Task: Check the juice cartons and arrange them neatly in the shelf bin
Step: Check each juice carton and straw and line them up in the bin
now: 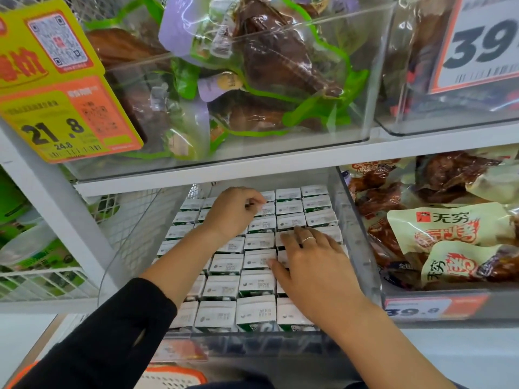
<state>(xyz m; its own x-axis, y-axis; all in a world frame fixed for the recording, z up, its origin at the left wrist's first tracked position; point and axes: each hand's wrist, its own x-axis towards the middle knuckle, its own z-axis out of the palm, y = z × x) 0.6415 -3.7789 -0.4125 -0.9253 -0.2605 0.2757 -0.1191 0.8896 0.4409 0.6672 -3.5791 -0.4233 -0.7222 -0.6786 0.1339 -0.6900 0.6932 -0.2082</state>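
The juice cartons (257,259) stood packed in tight rows, white tops up, filling the clear shelf bin (356,248) from its front wall to its back wall. My left hand (233,213) was reaching deep toward the bin's back edge, fingers curled down onto the top of a carton in the rear rows; it seemed to pinch that carton's top, though I could not tell how firm the hold was. My right hand (309,262) lay flat, fingers spread and fairly straight, pressing on the carton tops near the bin's right wall, thumb against a carton in the middle rows. It wore a ring (308,239) on one finger.

Overhead, the upper clear bin (373,80) of green-trimmed packets (252,80) and the white shelf rail (252,161) hung low over the back rows, crowding the left hand's reach. A yellow and orange price tag (61,113) hung at upper left. Snack bags (438,228) lay just past the bin's right wall, and a white wire basket (42,282) sat off its left side.

The left forearm ran up from a black sleeve (112,332); the right forearm was bare, angled in from lower right.
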